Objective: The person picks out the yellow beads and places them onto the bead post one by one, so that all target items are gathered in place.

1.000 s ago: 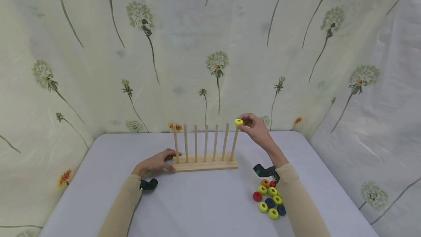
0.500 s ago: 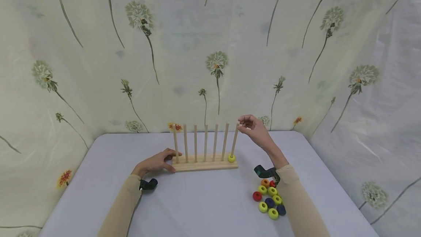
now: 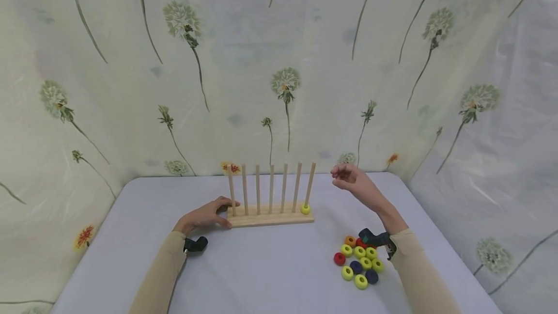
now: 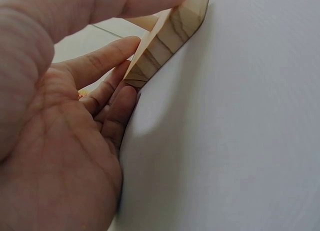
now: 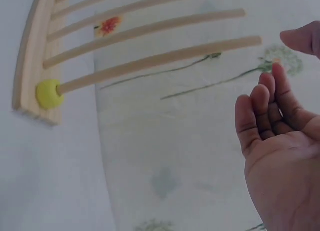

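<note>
- Fingers of the right hand (image 3: 359, 187) curve loosely, empty, near the rightmost peg (image 3: 310, 183).
- Left hand (image 3: 204, 216) grips the wooden base (image 3: 274, 221); firm bracing should help.
- Yellow ring (image 3: 305, 210) encircles that peg's foot.
- Loose rings (image 3: 366, 267), right of the base: best centred squarely over tips.

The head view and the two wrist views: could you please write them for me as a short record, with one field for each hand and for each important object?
Left hand: holds the rack's left end
Right hand: raised beside the rack, holding nothing
Rack: wooden, seven pegs in one row
Placed ring: yellow, at the foot of the rightmost peg
Other pegs: six, no rings
Loose rings: yellow, red, orange and dark blue, grouped on the table's right side
Table: white
Backdrop: pale, with printed flowers
</note>
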The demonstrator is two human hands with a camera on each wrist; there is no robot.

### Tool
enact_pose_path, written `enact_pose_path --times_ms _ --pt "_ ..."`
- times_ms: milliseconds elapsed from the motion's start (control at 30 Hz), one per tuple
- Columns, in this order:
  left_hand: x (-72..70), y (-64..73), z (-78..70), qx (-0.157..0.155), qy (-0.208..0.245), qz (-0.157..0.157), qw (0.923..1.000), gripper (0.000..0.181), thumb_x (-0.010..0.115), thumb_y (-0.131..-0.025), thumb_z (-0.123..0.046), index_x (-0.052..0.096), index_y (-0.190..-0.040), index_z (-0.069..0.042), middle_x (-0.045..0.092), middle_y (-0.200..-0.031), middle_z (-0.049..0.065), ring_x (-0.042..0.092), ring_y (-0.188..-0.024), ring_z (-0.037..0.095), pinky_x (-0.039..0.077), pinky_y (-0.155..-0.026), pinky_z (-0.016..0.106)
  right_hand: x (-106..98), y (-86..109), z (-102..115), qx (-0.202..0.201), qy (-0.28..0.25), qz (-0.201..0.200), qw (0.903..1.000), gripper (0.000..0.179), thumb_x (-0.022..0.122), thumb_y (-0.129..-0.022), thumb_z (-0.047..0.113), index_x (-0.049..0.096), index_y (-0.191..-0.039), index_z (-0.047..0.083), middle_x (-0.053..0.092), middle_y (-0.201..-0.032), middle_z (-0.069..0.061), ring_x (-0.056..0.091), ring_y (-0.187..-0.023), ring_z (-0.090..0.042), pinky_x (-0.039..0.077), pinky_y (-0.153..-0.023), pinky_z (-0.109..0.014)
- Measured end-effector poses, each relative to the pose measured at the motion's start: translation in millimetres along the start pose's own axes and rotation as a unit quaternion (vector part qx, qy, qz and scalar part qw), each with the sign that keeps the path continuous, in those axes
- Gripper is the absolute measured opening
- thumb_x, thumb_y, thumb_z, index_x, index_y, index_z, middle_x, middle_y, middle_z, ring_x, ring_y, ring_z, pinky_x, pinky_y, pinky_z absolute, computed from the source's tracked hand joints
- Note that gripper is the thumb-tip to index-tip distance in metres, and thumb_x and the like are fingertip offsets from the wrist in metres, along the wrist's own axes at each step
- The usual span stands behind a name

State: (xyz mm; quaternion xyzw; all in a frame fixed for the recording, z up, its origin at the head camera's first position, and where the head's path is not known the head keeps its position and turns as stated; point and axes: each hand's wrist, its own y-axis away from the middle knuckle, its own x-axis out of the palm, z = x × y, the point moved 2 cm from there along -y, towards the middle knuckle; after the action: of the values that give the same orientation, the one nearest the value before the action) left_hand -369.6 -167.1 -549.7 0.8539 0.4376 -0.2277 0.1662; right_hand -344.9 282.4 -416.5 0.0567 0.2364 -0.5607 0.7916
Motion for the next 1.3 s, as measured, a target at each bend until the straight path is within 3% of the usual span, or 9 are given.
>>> enact_pose_path --times_ms 267,500,633,733,967,1300 --pt "0.5 -0.1 1.2 0.005 -0.003 0.003 1.0 0.064 0.081 -0.078 -0.021 0.054 -0.135 -0.016 0.042 -0.134 0.012 0.042 -0.126 0.029 0.031 -0.107 0.05 -23.4 49.6 -34.5 0.034 0.065 0.031 0.9968 0.032 0.068 -0.091 0.022 0.054 -0.114 0.006 0.053 -0.108 -0.01 0.057 -0.094 -0.012 0.051 -0.078 -0.024" --pt "0.3 0.9 0.4 0.001 0.0 0.005 1.0 0.065 0.082 -0.077 -0.025 0.054 -0.135 -0.017 0.041 -0.134 0.012 0.042 -0.126 0.03 0.031 -0.107 0.049 -31.7 98.6 -66.3 0.073 0.054 0.066 0.9937 0.034 0.065 -0.093 0.02 0.05 -0.116 0.002 0.051 -0.109 -0.017 0.057 -0.093 -0.011 0.054 -0.08 -0.029" --pt "0.4 1.1 1.1 -0.004 0.001 0.003 1.0 0.066 0.083 -0.076 -0.027 0.054 -0.134 -0.02 0.041 -0.135 0.01 0.042 -0.125 0.028 0.032 -0.106 0.048 -33.3 122.8 -82.7 0.108 0.046 0.086 0.9894 0.037 0.061 -0.094 0.017 0.047 -0.121 -0.005 0.05 -0.113 -0.024 0.056 -0.093 -0.008 0.053 -0.08 -0.028" --pt "0.3 0.5 2.4 -0.006 0.002 0.0 1.0 0.065 0.083 -0.075 -0.027 0.055 -0.134 -0.021 0.041 -0.134 0.009 0.042 -0.124 0.027 0.033 -0.105 0.047 -33.7 137.9 -93.7 0.136 0.049 0.096 0.9849 0.038 0.06 -0.094 0.016 0.047 -0.121 -0.007 0.053 -0.114 -0.021 0.056 -0.094 -0.007 0.052 -0.079 -0.025" --pt "-0.1 0.5 1.6 -0.003 -0.004 0.002 1.0 0.067 0.083 -0.075 -0.027 0.055 -0.135 -0.019 0.041 -0.134 0.01 0.042 -0.122 0.026 0.033 -0.104 0.045 -25.9 161.6 -114.1 0.179 0.035 0.122 0.9756 0.039 0.064 -0.091 0.017 0.05 -0.12 -0.006 0.057 -0.11 -0.013 0.055 -0.09 -0.009 0.05 -0.076 -0.023" --pt "0.0 0.1 0.2 -0.002 -0.008 0.002 1.0 0.067 0.083 -0.074 -0.028 0.055 -0.135 -0.02 0.042 -0.133 0.01 0.042 -0.125 0.027 0.032 -0.106 0.047 -18.8 171.7 -129.3 0.214 0.066 0.088 0.9705 0.04 0.07 -0.086 0.021 0.053 -0.115 -0.001 0.058 -0.104 -0.008 0.055 -0.088 -0.013 0.048 -0.073 -0.024"
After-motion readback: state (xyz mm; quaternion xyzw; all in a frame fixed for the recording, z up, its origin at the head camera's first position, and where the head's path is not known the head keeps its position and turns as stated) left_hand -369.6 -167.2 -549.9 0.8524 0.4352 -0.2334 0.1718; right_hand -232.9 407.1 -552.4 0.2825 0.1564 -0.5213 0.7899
